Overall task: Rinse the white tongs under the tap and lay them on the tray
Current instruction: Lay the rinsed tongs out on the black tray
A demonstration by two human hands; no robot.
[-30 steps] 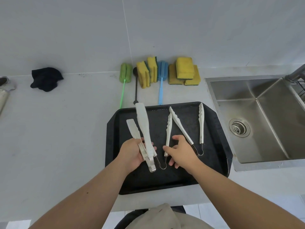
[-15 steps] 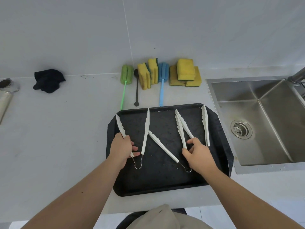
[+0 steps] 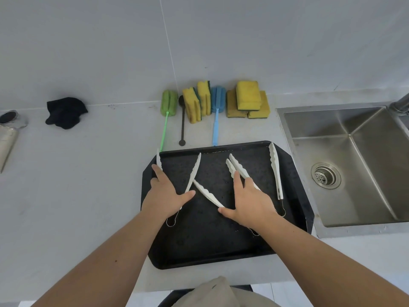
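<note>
Three pairs of white tongs lie spread open on the black tray [image 3: 221,244]: a left pair [image 3: 195,171], a middle pair [image 3: 208,194] and a right pair [image 3: 275,171]. Each ends in a wire loop toward me. My left hand [image 3: 164,196] lies flat with fingers apart over the left pair's joint. My right hand [image 3: 250,202] is flat too, fingers spread, covering where the middle and right pairs cross. Neither hand grips anything.
A steel sink [image 3: 376,151] sits right of the tray, its tap [image 3: 399,105] at the far right. Yellow sponges [image 3: 247,96], a green brush [image 3: 169,103] and a blue brush [image 3: 218,98] line the wall. A black cloth [image 3: 65,113] and metal flask [image 3: 7,134] lie left.
My left hand laid its tongs on the tray and let go. Both hands have opened flat, fingers spread, and the tongs now lie fanned out.
</note>
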